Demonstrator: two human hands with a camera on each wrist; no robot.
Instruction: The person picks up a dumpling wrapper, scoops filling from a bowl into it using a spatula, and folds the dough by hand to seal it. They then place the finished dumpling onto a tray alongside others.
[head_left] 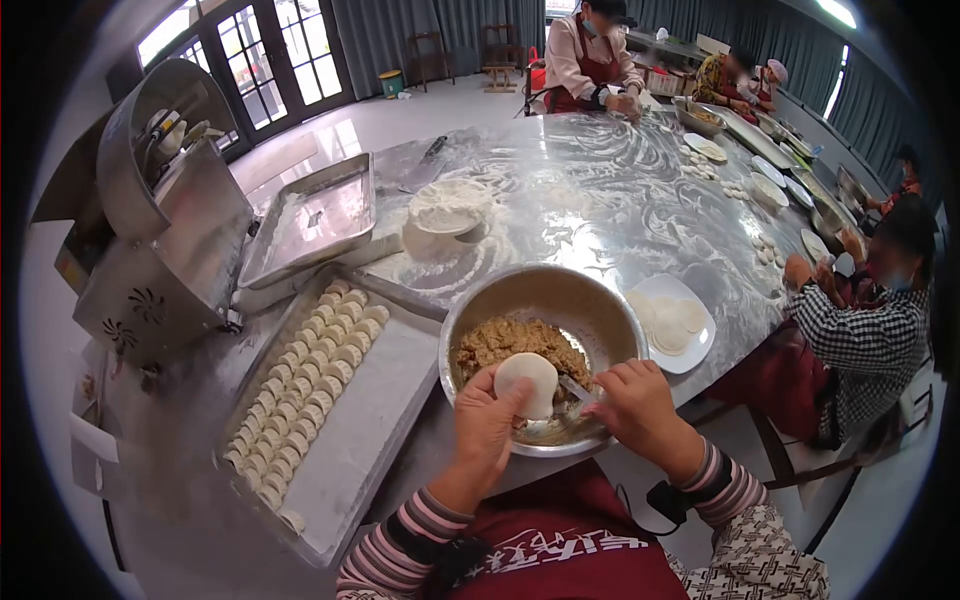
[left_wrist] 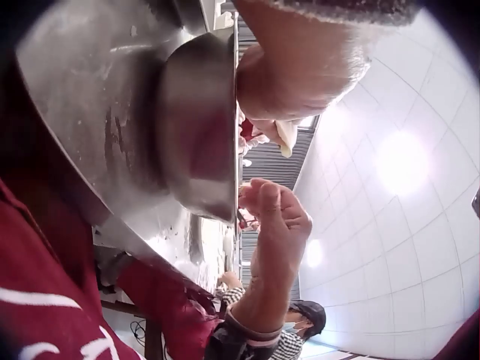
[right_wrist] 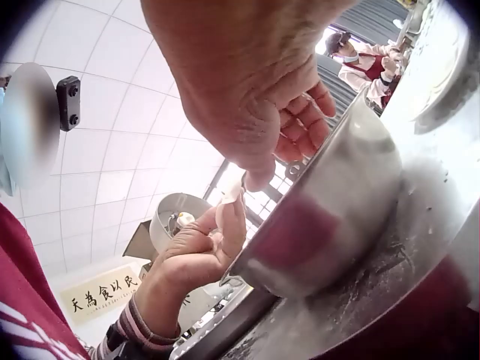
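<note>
My left hand [head_left: 483, 420] holds a round white dumpling wrapper [head_left: 527, 385] over the near side of a steel bowl [head_left: 605, 310]. Brown minced filling [head_left: 510, 338] covers part of the bowl's bottom. From the right, my right hand [head_left: 645, 405] grips a thin, flat metal utensil [head_left: 574, 388], whose tip is at the wrapper's edge, over the filling. The wrapper hides part of that tip. In the right wrist view the left hand [right_wrist: 199, 259] and right hand [right_wrist: 247, 82] meet at the bowl's rim. The left wrist view shows the bowl [left_wrist: 199, 127] from the side.
Left of the bowl, a metal tray [head_left: 385, 400] bears rows of shaped dumplings [head_left: 315, 365]. A white plate [head_left: 703, 345] of wrappers stands at right. Behind are a floury tray [head_left: 365, 195], a flour heap [head_left: 447, 207] and a steel machine [head_left: 165, 210]. Other people work around the table.
</note>
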